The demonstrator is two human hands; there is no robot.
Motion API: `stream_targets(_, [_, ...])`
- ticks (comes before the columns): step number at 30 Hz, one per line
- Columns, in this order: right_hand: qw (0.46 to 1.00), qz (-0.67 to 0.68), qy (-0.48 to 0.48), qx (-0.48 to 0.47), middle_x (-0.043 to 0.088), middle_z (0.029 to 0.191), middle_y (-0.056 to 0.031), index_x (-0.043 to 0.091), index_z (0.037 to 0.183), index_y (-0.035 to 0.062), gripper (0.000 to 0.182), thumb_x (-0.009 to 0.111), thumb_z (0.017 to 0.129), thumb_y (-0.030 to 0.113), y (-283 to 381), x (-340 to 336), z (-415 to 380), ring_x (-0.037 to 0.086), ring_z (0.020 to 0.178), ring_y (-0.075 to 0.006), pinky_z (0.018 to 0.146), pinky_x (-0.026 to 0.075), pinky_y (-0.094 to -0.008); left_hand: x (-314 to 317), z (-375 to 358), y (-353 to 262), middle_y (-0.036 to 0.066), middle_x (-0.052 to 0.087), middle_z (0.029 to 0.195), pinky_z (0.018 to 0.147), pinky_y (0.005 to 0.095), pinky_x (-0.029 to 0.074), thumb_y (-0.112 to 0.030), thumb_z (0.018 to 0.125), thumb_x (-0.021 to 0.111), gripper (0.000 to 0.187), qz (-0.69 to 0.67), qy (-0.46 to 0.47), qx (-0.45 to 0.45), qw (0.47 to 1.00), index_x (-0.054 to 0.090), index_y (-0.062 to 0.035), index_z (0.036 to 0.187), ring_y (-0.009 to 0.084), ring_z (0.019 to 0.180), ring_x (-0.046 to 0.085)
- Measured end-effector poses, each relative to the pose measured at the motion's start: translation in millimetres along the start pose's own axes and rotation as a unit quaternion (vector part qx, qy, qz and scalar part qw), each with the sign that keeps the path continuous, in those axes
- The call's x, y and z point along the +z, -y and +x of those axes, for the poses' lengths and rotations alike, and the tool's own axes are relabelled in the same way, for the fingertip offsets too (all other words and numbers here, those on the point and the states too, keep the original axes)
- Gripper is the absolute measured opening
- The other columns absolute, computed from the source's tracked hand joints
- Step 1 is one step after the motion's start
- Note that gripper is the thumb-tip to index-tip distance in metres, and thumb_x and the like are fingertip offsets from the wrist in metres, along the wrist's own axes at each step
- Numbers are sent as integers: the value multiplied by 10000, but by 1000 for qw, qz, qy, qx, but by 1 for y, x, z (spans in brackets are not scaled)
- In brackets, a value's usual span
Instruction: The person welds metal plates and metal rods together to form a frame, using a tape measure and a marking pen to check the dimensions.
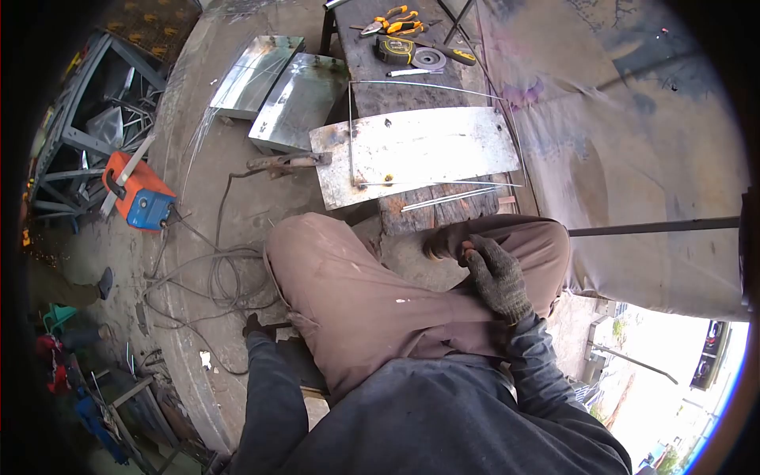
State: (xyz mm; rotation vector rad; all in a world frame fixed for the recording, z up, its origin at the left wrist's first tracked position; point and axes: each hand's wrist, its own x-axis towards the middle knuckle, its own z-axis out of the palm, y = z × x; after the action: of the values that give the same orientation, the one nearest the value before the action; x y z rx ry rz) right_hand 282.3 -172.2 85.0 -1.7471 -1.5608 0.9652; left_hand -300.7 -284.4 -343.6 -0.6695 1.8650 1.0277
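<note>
My right hand (495,277), in a grey knit glove, rests over my right thigh with its fingers curled; what it holds, if anything, is too small to name. Low beside my left thigh is my left hand (255,324), dark and mostly hidden, near the stool. In front of my knees a flat metal sheet (427,146) lies across a dark wooden bench (368,59). Thin metal rods (451,198) lie at its near edge. An electrode holder (289,162) touches the sheet's left side.
Pliers (372,27), a tape measure (394,50) and a grinding disc (428,58) sit on the bench. Two sheet-metal boxes (299,103) stand left of it. An orange and blue welding machine (142,194) and coiled cables (218,273) are on the left floor. Another person's foot (105,283) shows far left.
</note>
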Motion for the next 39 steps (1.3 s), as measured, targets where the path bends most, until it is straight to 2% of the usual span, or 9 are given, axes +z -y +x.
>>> stream_targets(8, [999,4,-13,-43,712,943,-138,641,1163,-5,249,605,995,176,-6,10,3,710,873,-212,766,539,-332,10,-54,-15,221,428,1508,1113,515,369,-554,738,752,1014,298,-163,161,927,287,-158,1548,440,1325,468])
stream_targets(11, [999,10,6,-32,711,941,-132,639,1171,-2,261,604,996,189,4,8,2,708,880,-227,771,541,-348,9,-51,-25,183,421,1527,1096,502,383,-558,763,712,911,376,-84,118,915,385,-154,1511,426,1344,453])
stream_targets(14, [998,23,-11,-62,710,957,-126,634,1184,0,269,605,995,189,-1,11,1,709,880,-237,772,544,-352,22,-78,-22,179,541,1427,1046,485,419,-548,828,632,707,513,-140,232,815,567,-102,1372,386,1255,555])
stream_targets(16, [998,35,-7,-52,706,972,-132,630,1191,-1,273,602,996,188,-3,8,-1,709,879,-244,773,545,-355,16,-66,-34,174,678,1221,918,443,489,-510,896,550,567,617,2,204,760,676,-56,1211,334,1072,666])
stream_targets(22, [983,172,-64,2,693,1023,-75,592,1250,-32,289,599,1011,132,-3,-28,3,665,861,-113,704,538,-260,1,-68,-38,154,701,1147,856,424,500,-490,905,542,541,560,26,188,807,689,-45,1175,313,991,677])
stream_targets(30, [971,47,-233,31,735,977,-114,645,1207,24,331,603,978,260,-98,-154,118,690,952,-191,888,508,-318,-30,-71,-40,127,733,1043,769,397,515,-461,918,532,510,443,36,167,880,708,-29,1125,284,879,693])
stream_targets(35, [989,-58,-124,64,730,1034,-142,694,1162,79,379,620,910,353,-144,-155,183,696,986,-257,913,500,-377,-64,-55,-31,106,722,960,656,379,499,-409,916,535,431,441,172,252,844,746,-62,1061,237,747,651])
stream_targets(37, [988,-76,-128,50,725,1068,-157,691,1174,81,380,629,909,346,-150,-153,197,691,1017,-277,919,499,-385,-55,-131,-28,89,700,853,645,373,494,-361,917,519,358,471,99,340,808,751,-91,959,248,700,640])
stream_targets(39, [987,-103,-117,30,721,1095,-159,691,1174,79,389,625,909,356,-152,-156,213,684,1036,-306,928,497,-394,-70,-95,-36,102,673,786,645,387,493,-342,874,541,306,566,91,473,669,709,-87,878,288,710,642])
